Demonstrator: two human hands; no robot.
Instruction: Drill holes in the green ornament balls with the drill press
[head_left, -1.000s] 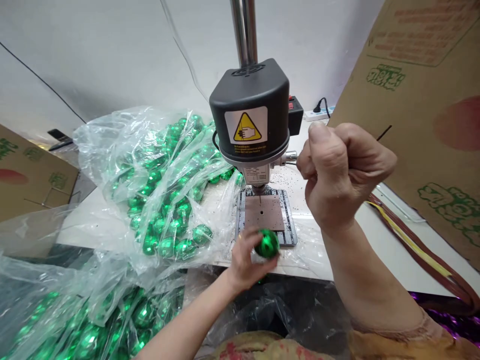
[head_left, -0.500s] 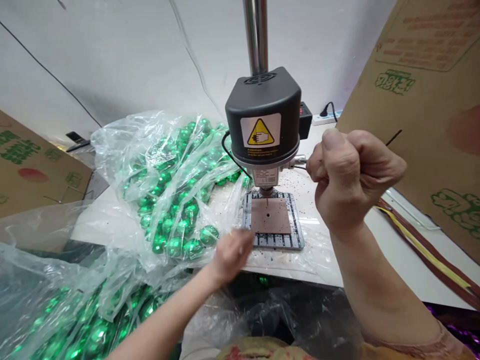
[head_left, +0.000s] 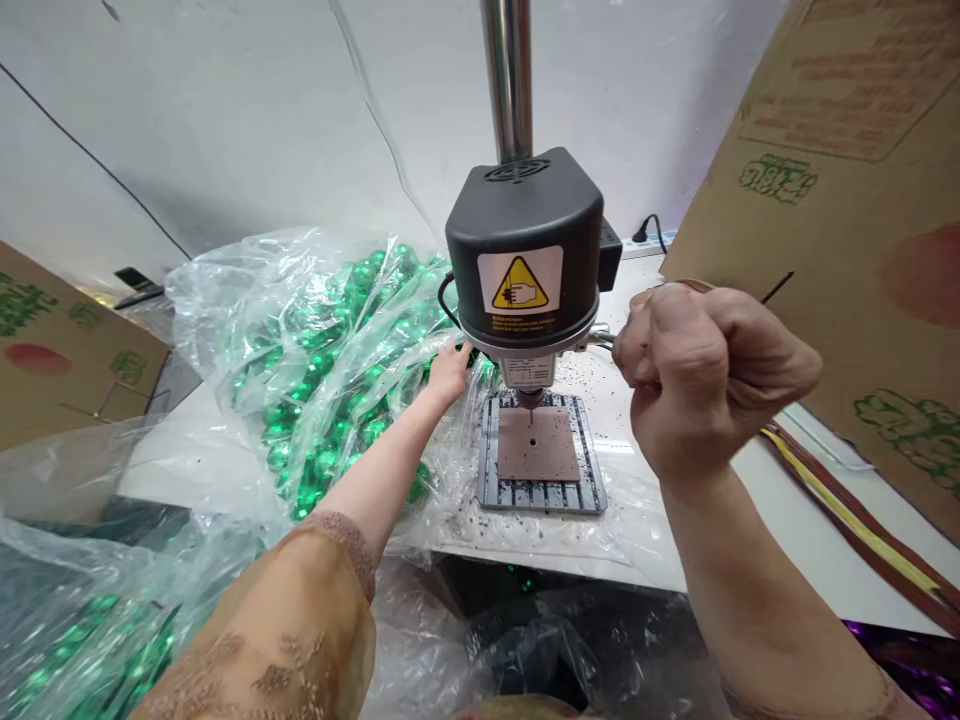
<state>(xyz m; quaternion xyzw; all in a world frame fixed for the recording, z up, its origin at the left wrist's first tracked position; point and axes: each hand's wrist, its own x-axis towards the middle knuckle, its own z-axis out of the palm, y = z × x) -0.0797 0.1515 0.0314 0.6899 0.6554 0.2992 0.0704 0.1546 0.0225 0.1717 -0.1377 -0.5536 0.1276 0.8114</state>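
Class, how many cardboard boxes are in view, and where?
2: one cardboard box at the picture's left edge, another box at the right edge; more may be hidden.

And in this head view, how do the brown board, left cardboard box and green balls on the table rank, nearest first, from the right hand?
From the right hand:
1. Brown board, left, under the drill.
2. Green balls, farther left.
3. Left cardboard box, at the left edge.
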